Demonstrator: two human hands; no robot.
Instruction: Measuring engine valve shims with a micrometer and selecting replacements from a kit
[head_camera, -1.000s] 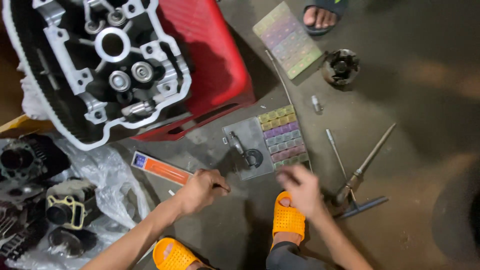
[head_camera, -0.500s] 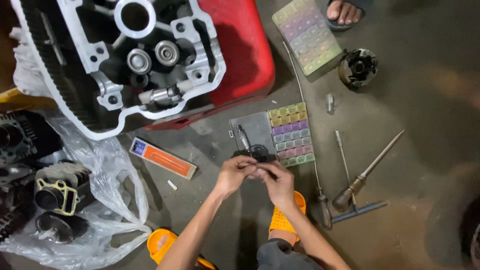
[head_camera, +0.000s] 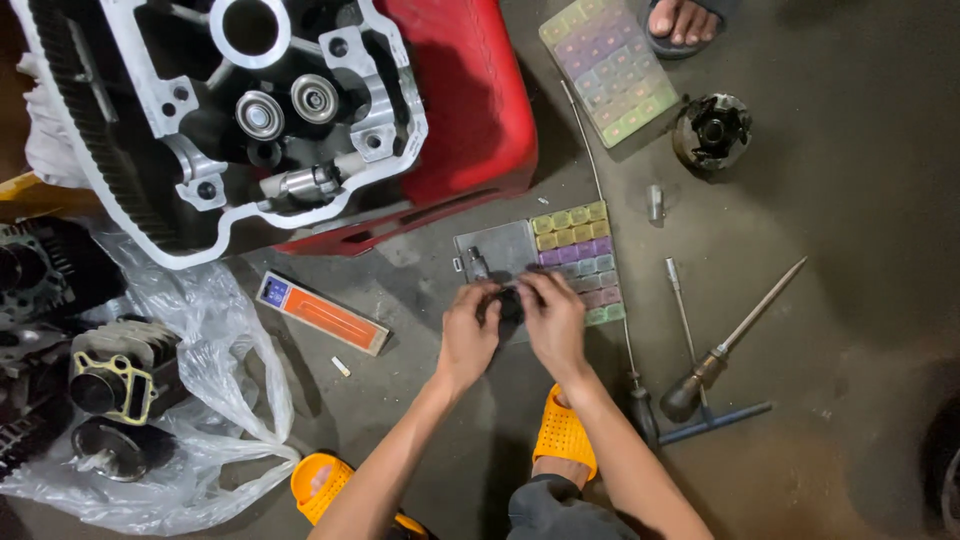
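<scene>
bare floor (head_camera: 850, 230) right of screwdriver (head_camera: 735, 340)

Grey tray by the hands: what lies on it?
On the grey tray a small dark metal part lies. The left hand and right hand pinch a dark piece over its near edge; anything beneath them is hidden.

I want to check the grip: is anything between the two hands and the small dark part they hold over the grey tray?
Nothing visible. The left hand and right hand both touch the small dark part directly, above the grey tray. Their fingers hide most of it.
</scene>
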